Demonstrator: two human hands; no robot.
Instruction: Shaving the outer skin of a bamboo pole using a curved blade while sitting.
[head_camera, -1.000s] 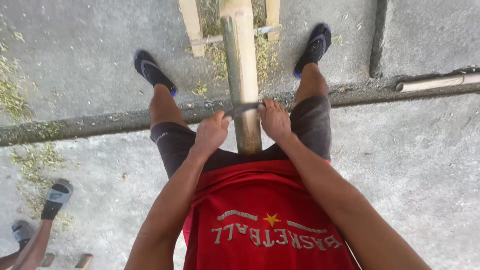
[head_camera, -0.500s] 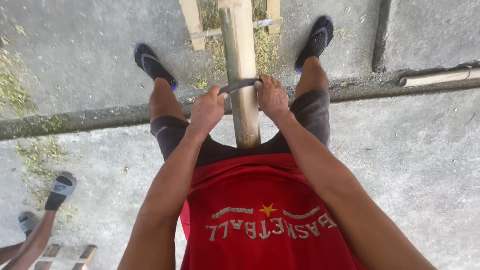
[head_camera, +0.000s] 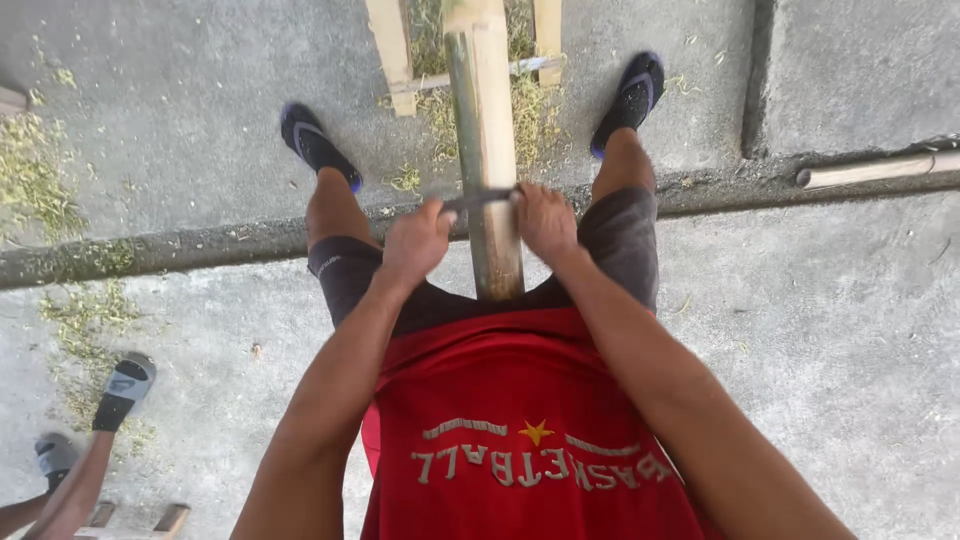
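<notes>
A thick bamboo pole (head_camera: 484, 130) runs away from me between my legs, resting on a wooden frame (head_camera: 395, 55) ahead. Across the pole lies a curved dark metal blade (head_camera: 480, 199). My left hand (head_camera: 415, 243) grips the blade's left end and my right hand (head_camera: 545, 222) grips its right end, one on each side of the pole. I wear a red shirt and dark shorts, with dark sandals on both feet on the concrete.
A shallow gutter (head_camera: 150, 255) crosses the concrete ground left to right under my knees. A pale pipe or pole (head_camera: 870, 170) lies at the right. Green shavings litter the left side. Another person's feet in sandals (head_camera: 120, 390) show at lower left.
Both hands and the blade slid away from me along the pole between one second and half a second ago, then came slightly back toward my body. The view shifted a little.
</notes>
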